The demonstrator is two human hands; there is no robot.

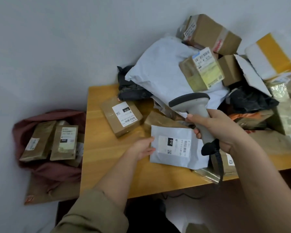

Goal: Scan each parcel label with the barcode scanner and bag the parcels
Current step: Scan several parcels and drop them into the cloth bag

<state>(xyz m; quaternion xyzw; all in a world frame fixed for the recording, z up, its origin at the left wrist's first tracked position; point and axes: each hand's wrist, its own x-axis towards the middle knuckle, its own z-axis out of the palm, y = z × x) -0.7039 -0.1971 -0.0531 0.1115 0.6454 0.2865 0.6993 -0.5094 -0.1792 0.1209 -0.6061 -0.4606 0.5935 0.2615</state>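
My right hand (222, 130) grips the handle of a grey barcode scanner (191, 105), its head up and to the left, above the parcels. My left hand (142, 147) holds the left edge of a small grey mailer parcel (176, 147), which lies flat on the wooden table (107, 165) with its white label facing up. A brown box with a white label (122, 116) lies just behind it. On the floor at the left, a dark red bag (47, 167) stands open with several brown parcels (49, 142) inside.
A heap of parcels covers the table's back right: a large grey mailer (160, 69), brown boxes (210, 33), black bags (129, 88), a white and yellow box (272, 54). The scanner's black cable (218, 163) hangs over the front edge. A white wall stands behind.
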